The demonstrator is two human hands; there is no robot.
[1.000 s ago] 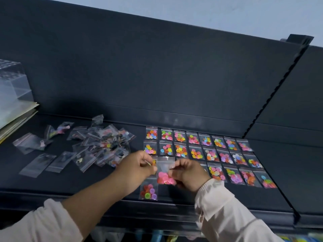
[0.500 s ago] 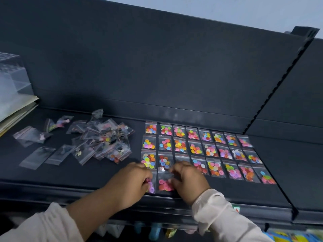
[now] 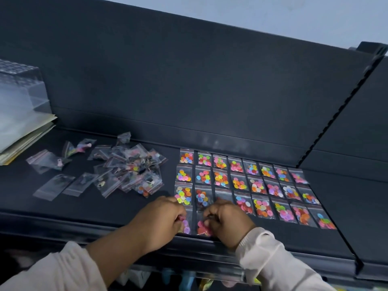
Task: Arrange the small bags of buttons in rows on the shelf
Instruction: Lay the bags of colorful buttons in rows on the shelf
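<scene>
At shelf (image 3: 63,208) front edge, pink bag (image 3: 202,227) lies flat in the second slot of the fourth row, long axis front-to-back like the columns of the grid (image 3: 241,179) behind it. Right hand (image 3: 228,221) sits over its right side, fingers curled, pinching the bag's upper part. Left hand (image 3: 159,219) is just left, fingers curled onto purple bag (image 3: 186,226) in the first slot of the same row, gripping its edge. The two bags are touching or nearly so; can't tell which. Three rows of eight lie behind and only these two show in the fourth, so this is likely the placing step, early in the last row. Next free slot looks to be just right of pink bag, under the right hand. Pile (image 3: 130,171) of unsorted bags is left and rearward of both hands, with the left hand nearer, so it probably takes the next pick. Box (image 3: 19,91) and papers (image 3: 27,131) sit far left.
</scene>
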